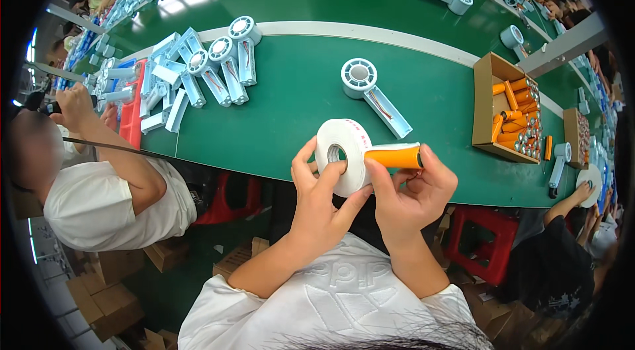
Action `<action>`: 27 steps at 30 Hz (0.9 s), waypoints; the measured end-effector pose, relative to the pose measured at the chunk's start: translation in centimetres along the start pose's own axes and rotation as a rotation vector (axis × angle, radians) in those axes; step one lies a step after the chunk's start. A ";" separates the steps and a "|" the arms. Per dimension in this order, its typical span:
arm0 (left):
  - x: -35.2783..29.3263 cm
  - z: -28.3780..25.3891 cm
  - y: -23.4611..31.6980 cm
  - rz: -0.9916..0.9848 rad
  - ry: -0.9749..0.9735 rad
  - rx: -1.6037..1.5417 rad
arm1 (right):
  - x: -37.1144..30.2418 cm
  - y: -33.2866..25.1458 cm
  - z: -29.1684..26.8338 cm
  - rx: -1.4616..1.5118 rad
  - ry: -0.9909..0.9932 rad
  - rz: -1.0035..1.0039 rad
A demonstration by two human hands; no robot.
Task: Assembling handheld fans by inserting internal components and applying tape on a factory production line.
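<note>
My left hand [319, 194] grips a roll of white tape [357, 140], its thumb in the roll's core. In my right hand [413, 194] is an orange cylindrical battery [395, 157], held lengthwise between the fingers beside the roll. A white strip of tape [390, 147] lies along the battery's upper side and reaches toward the roll. Beyond my hands, a light-blue handheld fan body [359, 76] lies on the green table, its handle open with thin wires showing inside.
An open cardboard box [488, 142] of orange batteries stands at the right. On the left, several fan bodies [223, 50] are piled beside a red bin [132, 112]. Co-workers sit at both sides, a person in white [119, 198] at left. A red stool [481, 244] stands below the table edge.
</note>
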State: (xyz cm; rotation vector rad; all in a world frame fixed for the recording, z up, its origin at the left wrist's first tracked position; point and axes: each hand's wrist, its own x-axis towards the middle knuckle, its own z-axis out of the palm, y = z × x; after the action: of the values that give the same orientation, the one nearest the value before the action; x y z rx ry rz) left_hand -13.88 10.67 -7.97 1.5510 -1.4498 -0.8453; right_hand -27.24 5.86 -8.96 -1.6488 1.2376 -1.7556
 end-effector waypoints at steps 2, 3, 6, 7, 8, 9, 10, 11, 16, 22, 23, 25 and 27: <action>-0.2 0.0 0.1 -0.009 -0.009 -0.017 | -0.3 1.1 0.1 0.020 -0.012 -0.083; -0.5 0.1 0.2 -0.025 -0.021 -0.038 | -0.3 1.7 -0.1 0.036 -0.030 -0.162; -0.8 0.3 0.5 -0.061 -0.043 -0.083 | -0.1 2.5 -0.8 0.065 -0.070 -0.317; -0.8 0.4 0.8 -0.064 -0.065 -0.107 | 0.1 2.3 -1.0 0.065 -0.037 -0.324; -0.6 0.4 1.3 -0.067 -0.084 -0.131 | 0.3 2.1 -1.2 0.067 -0.005 -0.331; -0.6 0.4 1.7 -0.071 -0.101 -0.154 | 0.4 1.9 -1.4 0.070 0.025 -0.338; -0.7 0.4 1.9 -0.075 -0.117 -0.178 | 0.5 1.9 -1.5 0.075 0.055 -0.345; -0.8 0.4 1.9 -0.076 -0.112 -0.174 | 0.8 2.1 -1.7 0.085 0.080 -0.380; -2.8 0.5 1.7 0.236 -0.214 0.092 | 5.4 4.3 -3.5 -0.088 0.183 -0.065; 1.9 -4.9 -3.1 0.079 0.018 0.612 | 7.3 5.5 -7.8 0.399 0.241 0.364; 2.4 -5.3 -3.4 0.093 0.017 0.615 | 6.4 6.1 -8.7 0.390 0.199 0.394; 3.2 -5.9 -3.4 0.120 0.108 0.757 | 4.8 7.2 -9.7 0.379 0.108 0.457; 5.3 -5.7 -2.5 0.290 0.072 0.770 | 4.0 8.0 -10.4 0.412 0.103 0.444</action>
State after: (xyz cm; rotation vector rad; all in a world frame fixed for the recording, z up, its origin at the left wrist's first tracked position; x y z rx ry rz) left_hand -7.11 6.06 -7.44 1.8043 -2.0141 -0.0339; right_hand -39.97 1.81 -12.18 -0.9769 1.0874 -1.6810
